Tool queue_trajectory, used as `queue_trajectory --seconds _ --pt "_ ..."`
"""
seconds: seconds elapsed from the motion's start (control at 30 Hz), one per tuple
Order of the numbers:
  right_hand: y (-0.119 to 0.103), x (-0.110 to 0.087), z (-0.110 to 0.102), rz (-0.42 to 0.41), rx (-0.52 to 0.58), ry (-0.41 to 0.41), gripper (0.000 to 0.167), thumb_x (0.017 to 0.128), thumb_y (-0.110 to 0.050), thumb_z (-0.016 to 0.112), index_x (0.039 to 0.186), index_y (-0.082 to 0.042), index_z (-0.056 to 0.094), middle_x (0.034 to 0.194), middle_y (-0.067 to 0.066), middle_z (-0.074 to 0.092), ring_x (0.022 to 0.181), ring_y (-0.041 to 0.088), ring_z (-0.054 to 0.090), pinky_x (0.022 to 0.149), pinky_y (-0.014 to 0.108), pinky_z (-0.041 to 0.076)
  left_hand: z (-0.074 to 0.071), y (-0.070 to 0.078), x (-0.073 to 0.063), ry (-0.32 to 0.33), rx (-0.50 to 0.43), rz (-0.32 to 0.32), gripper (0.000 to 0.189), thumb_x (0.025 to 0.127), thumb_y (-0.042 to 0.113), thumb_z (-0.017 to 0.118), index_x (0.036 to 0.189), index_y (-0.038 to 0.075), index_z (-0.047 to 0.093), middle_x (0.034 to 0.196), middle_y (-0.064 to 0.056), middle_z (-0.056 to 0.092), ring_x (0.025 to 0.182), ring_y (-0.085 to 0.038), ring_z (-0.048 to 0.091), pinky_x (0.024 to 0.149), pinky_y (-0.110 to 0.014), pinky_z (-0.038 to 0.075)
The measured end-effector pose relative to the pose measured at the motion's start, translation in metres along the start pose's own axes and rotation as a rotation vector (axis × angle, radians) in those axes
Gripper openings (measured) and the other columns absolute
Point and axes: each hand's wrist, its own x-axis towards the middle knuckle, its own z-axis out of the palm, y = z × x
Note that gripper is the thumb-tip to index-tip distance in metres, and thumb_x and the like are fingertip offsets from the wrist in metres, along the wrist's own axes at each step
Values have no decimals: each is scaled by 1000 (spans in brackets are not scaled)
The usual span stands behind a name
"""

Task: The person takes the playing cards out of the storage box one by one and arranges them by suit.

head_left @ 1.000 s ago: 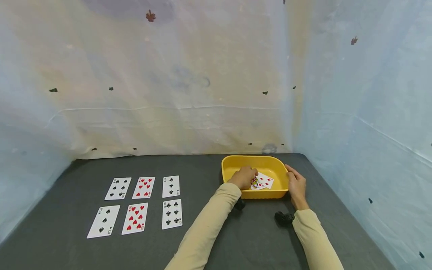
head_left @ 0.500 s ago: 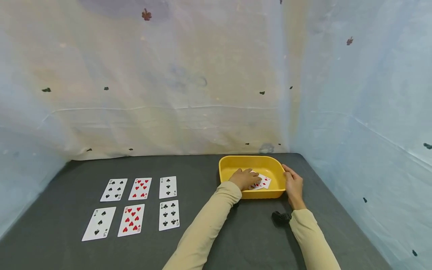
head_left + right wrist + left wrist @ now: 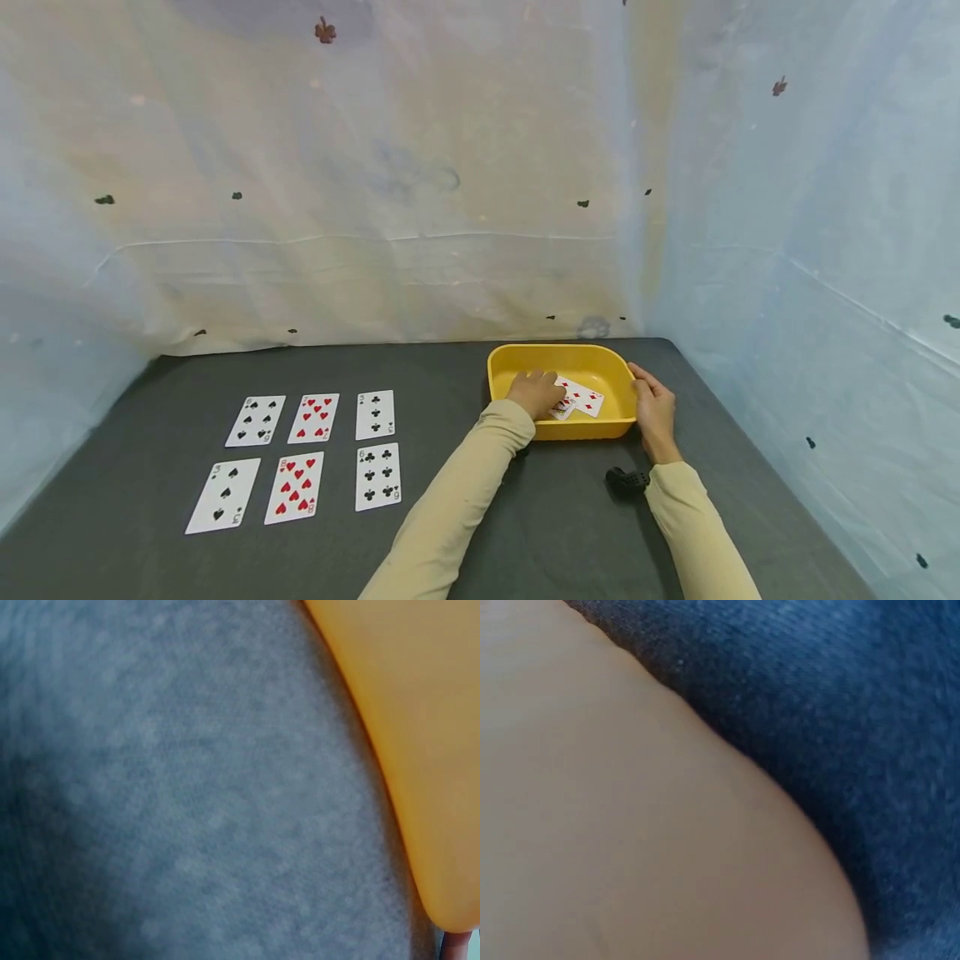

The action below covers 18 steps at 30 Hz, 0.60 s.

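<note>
My left hand (image 3: 533,394) reaches over the front rim into a yellow plastic tray (image 3: 517,429). Its bent fingers touch the playing cards (image 3: 587,400) lying inside; red diamonds show on the uppermost one. Whether a card is pinched is hidden beneath the fingers. At the tray's right end, my right hand (image 3: 656,414) grips the rim with the thumb side uppermost. The right wrist view shows the tray's yellow wall (image 3: 427,750) and a sliver of a finger (image 3: 455,945) below it. A blurred part of the left hand (image 3: 652,810) fills much of the left wrist view.
Two rows of face-up cards lie at left: a three of spades (image 3: 222,496), an eight of hearts (image 3: 294,488) and a six of clubs (image 3: 378,477) in front, spades, hearts (image 3: 313,418) and clubs behind. Cloth-covered table (image 3: 450,375) meets sheeting behind and at right.
My left hand spread over the cards, then drew slightly left with its fingers bent. A face card seen earlier is now out of sight. The right hand stays on the tray.
</note>
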Motion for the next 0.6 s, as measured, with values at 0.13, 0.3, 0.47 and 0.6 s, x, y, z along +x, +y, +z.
queue_trajectory --seconds 0.13,0.3,0.47,0.6 --pt "0 0 0 3 -6 1 38 103 -14 42 138 -3 53 142 13 49 129 27 45 102 41 39 2 -1 0 -10 -46 -13 31 99 26 57 130 28 60 138 4 49 124 -18 45 100 -41 38" --pt "0 1 0 2 -1 5 38 103 -13 42 138 -3 53 141 13 49 128 26 46 102 41 39 2 -1 -1 -50 -127 -26 34 102 22 53 135 27 55 141 3 48 126 -19 45 102 -41 36" --pt "0 1 -1 10 3 -2 38 103 -13 42 138 -3 53 141 13 49 128 25 46 102 41 39 0 1 -4 -58 -119 -49 41 104 24 47 144 28 46 143 0 44 131 -21 39 103 -41 34" --pt "0 1 -1 13 -2 -4 38 103 -14 42 139 -4 53 142 13 48 128 26 46 102 41 39 -1 1 -4 -52 -130 -71 43 103 24 49 146 28 45 146 -2 41 134 -23 35 104 -42 33"
